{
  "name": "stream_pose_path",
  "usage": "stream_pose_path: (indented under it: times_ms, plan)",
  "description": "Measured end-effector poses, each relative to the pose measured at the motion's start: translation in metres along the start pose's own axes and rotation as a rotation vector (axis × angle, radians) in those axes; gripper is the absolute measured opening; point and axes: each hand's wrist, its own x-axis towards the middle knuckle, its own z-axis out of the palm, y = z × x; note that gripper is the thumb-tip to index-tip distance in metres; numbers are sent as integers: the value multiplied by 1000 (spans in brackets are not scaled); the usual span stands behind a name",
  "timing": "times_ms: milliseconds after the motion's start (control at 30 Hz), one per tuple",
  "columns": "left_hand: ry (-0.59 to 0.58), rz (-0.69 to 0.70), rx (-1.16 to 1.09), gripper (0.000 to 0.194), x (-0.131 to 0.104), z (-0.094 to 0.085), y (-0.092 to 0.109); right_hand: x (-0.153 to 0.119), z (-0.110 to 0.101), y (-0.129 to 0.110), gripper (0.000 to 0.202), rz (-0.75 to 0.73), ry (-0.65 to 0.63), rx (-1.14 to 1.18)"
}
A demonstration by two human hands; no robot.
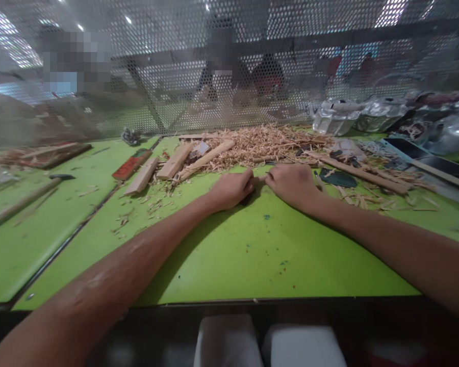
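My left hand (232,189) is closed, its fingers curled down close to the green tabletop (229,255). Just to its right, my right hand (294,183) is closed too, with thumb and fingertips pinched together. A short brownish sliver (260,179) shows in the narrow gap between the two hands. What each fist grips is mostly hidden by the fingers. Something dark peeks out under the left fingers. Behind the hands lies a wide heap of curled wood shavings (268,142).
Wood blocks (176,160) and a red block (132,164) lie left of the heap. A hammer (26,201) rests farther left. To the right are a wooden stick (363,173), a dark flat piece (338,178) and plastic-wrapped items (336,117). A perforated screen (183,66) stands behind, with people beyond.
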Motion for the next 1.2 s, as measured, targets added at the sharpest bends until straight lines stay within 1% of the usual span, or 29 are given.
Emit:
stream_pose_path:
  times_ms: [167, 233, 367, 433, 500, 567, 700, 733, 867, 900, 1033, 1067, 1200]
  plan:
    - [-16, -4, -7, 33, 0, 0, 2, 2, 8, 2, 47, -107, 46, 43]
    - [-24, -12, 3, 34, 0, -1, 3, 3, 12, 3, 49, -105, 78, 52]
    - [-45, -36, 26, 33, 0, -1, 6, 5, 19, 8, 55, -49, 111, 61]
    - [-50, -28, 22, 32, 0, -1, 6, 5, 20, 9, 53, -65, 116, 77]
    - [-43, -11, 5, 31, -1, -1, 4, 4, 21, 9, 50, -106, 125, 107]
    - [-28, -3, -14, 29, 0, 0, 3, 4, 20, 9, 49, -115, 137, 125]
    - [-24, -14, -28, 26, 0, 1, 1, 4, 17, 10, 52, -21, 133, 85]
    - [-26, -13, -29, 26, 0, 1, 1, 3, 16, 9, 52, -23, 121, 86]
    - [-19, 8, -23, 29, 1, 2, 0, 2, 15, 7, 46, -150, 115, 139]
    - [-19, 11, -18, 30, 1, 3, -1, 1, 15, 7, 46, -154, 125, 136]
    - [-18, 8, 1, 31, 1, 3, -2, 2, 14, 9, 53, -27, 126, 72]
    - [-17, 9, -1, 31, 1, 3, -2, 3, 13, 9, 53, -19, 117, 68]
    - [-19, 23, -15, 32, 0, 2, -1, 1, 15, 7, 48, -137, 143, 108]
